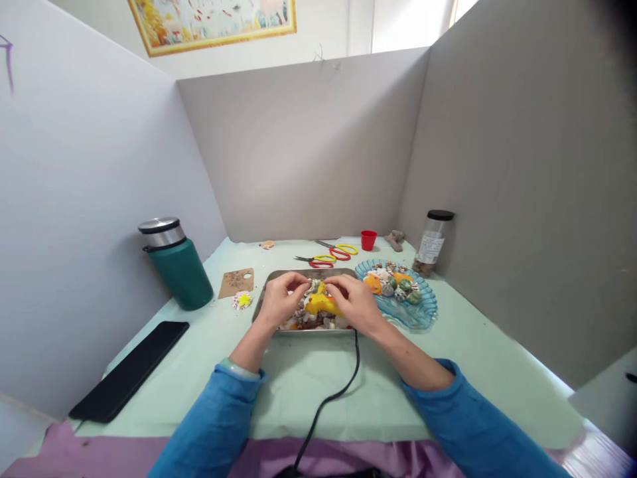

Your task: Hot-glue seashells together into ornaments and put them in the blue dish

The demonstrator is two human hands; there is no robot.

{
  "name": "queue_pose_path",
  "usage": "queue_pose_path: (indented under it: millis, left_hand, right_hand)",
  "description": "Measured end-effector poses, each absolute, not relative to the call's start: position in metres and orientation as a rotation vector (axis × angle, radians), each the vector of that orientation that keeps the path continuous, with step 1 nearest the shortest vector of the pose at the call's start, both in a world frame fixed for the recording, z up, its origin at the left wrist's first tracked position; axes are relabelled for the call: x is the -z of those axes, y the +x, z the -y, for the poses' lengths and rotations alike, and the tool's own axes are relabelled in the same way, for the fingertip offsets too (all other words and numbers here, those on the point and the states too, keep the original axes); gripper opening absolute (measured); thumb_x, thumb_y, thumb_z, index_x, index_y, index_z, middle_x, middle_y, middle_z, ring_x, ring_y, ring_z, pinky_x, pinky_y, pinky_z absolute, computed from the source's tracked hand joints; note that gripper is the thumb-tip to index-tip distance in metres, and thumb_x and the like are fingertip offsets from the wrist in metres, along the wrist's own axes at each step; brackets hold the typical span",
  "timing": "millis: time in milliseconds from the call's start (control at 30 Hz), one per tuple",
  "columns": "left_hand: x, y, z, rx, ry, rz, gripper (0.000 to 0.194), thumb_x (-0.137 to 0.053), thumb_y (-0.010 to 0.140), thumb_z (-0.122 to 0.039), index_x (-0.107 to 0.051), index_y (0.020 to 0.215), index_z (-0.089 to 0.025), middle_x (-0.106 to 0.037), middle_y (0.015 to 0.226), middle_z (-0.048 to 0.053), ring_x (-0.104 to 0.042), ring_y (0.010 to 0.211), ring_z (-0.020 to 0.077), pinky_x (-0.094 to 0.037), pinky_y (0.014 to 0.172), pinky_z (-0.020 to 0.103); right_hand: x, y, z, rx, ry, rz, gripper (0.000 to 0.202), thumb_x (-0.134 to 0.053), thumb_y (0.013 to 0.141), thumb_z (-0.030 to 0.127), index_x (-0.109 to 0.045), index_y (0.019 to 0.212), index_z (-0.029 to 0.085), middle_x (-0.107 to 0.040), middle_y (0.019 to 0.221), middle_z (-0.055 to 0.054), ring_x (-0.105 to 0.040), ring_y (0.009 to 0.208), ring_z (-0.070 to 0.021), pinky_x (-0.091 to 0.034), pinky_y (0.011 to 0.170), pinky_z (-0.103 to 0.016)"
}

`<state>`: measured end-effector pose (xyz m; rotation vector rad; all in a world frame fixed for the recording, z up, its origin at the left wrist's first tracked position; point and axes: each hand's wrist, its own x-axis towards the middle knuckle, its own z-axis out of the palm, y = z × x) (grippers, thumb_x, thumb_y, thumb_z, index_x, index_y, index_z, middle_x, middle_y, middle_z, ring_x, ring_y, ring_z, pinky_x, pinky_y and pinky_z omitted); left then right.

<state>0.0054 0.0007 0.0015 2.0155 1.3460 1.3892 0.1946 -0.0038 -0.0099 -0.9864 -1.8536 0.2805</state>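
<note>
A metal tray (263, 292) holds several small shells and stones, with a yellow clay-like piece (321, 305) lying over them. Over the tray's left part, my left hand (284, 299) has thumb and fingers curled into a pinch; whatever is between the tips is too small to make out. My right hand (359, 304) is closed too, its thumb and fingertips by the upper part of the yellow piece. What those fingers grip, if anything, is hidden. Both hands face each other, with a small gap between them.
Right of the tray sits a blue glass plate (405, 318) of stones and orange pieces. Behind are scissors (323, 261), another pair of scissors (341, 250) and a red cup (368, 240). A jar (432, 242), green bottle (180, 269) and black slab (132, 372) stand near the side partitions. A black cable (331, 398) crosses in front.
</note>
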Motion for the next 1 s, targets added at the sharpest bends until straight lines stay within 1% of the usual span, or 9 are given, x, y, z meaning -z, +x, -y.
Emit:
queue_pose_path:
  millis: [133, 267, 367, 467, 633, 800, 867, 1000]
  left_hand:
    - [-0.0032, 0.007, -0.0009, -1.368, 1.729, -1.263, 0.02, -0.069, 0.069, -0.034, -0.065, 0.073, -0.015, -0.064, 0.064, 0.001, -0.056, 0.057, 0.0116, -0.045, 0.056, 0.022]
    - [-0.0071, 0.0074, 0.0004, -1.353, 1.445, -1.1, 0.027, -0.076, 0.061, -0.035, -0.065, 0.073, -0.013, -0.064, 0.065, 0.001, -0.057, 0.057, 0.0109, -0.049, 0.061, 0.025]
    - [-0.0075, 0.0066, -0.0005, -1.334, 1.318, -1.065, 0.031, -0.079, 0.058, -0.036, -0.066, 0.074, -0.013, -0.066, 0.071, 0.002, -0.057, 0.058, 0.0102, -0.052, 0.065, 0.027]
    - [-0.0066, 0.0064, -0.0022, -1.373, 1.352, -1.152, 0.03, -0.078, 0.058, -0.036, -0.065, 0.072, -0.013, -0.064, 0.067, 0.001, -0.056, 0.057, 0.0101, -0.05, 0.063, 0.026]
    - [-0.0068, 0.0073, -0.0017, -1.408, 1.494, -1.285, 0.024, -0.072, 0.063, -0.035, -0.064, 0.07, -0.014, -0.061, 0.06, -0.001, -0.055, 0.055, 0.0108, -0.045, 0.057, 0.024]
    - [-0.0044, 0.0073, -0.0025, -1.404, 1.59, -1.322, 0.022, -0.071, 0.064, -0.034, -0.065, 0.071, -0.014, -0.061, 0.061, -0.001, -0.053, 0.055, 0.0106, -0.041, 0.055, 0.022]
    - [-0.0039, 0.0079, -0.0024, -1.393, 1.589, -1.293, 0.022, -0.072, 0.064, -0.034, -0.064, 0.071, -0.015, -0.061, 0.061, -0.001, -0.053, 0.055, 0.0103, -0.041, 0.055, 0.022]
    - [-0.0071, 0.0101, 0.0011, -1.334, 1.513, -1.148, 0.027, -0.075, 0.061, -0.036, -0.063, 0.07, -0.014, -0.061, 0.061, -0.001, -0.052, 0.052, 0.0094, -0.044, 0.055, 0.023]
  right_hand:
    - [0.0106, 0.1951, 0.0073, -0.238, -0.913, 1.879, 0.019, -0.052, 0.088, 0.025, -0.066, 0.101, 0.02, -0.064, 0.089, -0.005, -0.058, 0.071, -0.0153, -0.047, 0.067, -0.028]
    - [0.0121, 0.1954, 0.0085, -0.205, -0.843, 1.922, 0.023, -0.053, 0.088, 0.023, -0.062, 0.108, 0.021, -0.061, 0.098, -0.005, -0.058, 0.07, -0.0135, -0.048, 0.07, -0.028]
    - [0.0135, 0.1948, 0.0077, -0.174, -0.847, 1.901, 0.023, -0.053, 0.088, 0.022, -0.061, 0.11, 0.021, -0.06, 0.1, -0.006, -0.059, 0.076, -0.0151, -0.048, 0.072, -0.029]
    - [0.0134, 0.1946, 0.0072, -0.16, -0.852, 1.877, 0.022, -0.052, 0.089, 0.022, -0.061, 0.108, 0.021, -0.06, 0.1, -0.006, -0.058, 0.077, -0.0157, -0.048, 0.072, -0.029]
    - [0.0128, 0.1953, 0.0073, -0.15, -0.855, 1.876, 0.02, -0.051, 0.089, 0.022, -0.063, 0.105, 0.021, -0.061, 0.098, -0.006, -0.058, 0.077, -0.0164, -0.048, 0.072, -0.029]
    - [0.0138, 0.1952, 0.0071, -0.155, -0.863, 1.879, 0.019, -0.051, 0.089, 0.023, -0.063, 0.104, 0.022, -0.061, 0.098, -0.006, -0.059, 0.077, -0.0165, -0.049, 0.072, -0.03]
    - [0.0131, 0.1952, 0.0072, -0.156, -0.845, 1.882, 0.02, -0.054, 0.088, 0.023, -0.062, 0.106, 0.022, -0.061, 0.1, -0.006, -0.059, 0.081, -0.0172, -0.049, 0.076, -0.032]
    - [0.0095, 0.1962, 0.0084, -0.117, -0.76, 1.907, 0.03, -0.062, 0.083, 0.027, -0.059, 0.113, 0.023, -0.059, 0.109, -0.008, -0.056, 0.102, -0.0219, -0.046, 0.089, -0.037]
